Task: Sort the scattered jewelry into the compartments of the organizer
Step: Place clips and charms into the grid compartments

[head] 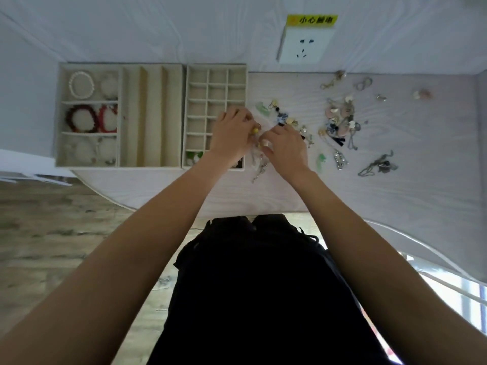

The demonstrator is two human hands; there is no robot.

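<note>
Pinching a dangly chain (257, 164) with both hands, left fingers (249, 119) and right fingers (266, 143) clamped on it, organizer (184, 75) just left of them, loose jewelry (340, 119) on tabletop (421, 185) right

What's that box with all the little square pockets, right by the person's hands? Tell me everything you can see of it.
The small-grid tray is a beige, fabric-looking rectangle split into three columns of small square pockets. It lies flat on the pale table, side by side with the wider bracelet tray on its left. Most visible pockets look empty; the near-left one holds green and white pieces. The left hand covers its near-right part.
</note>
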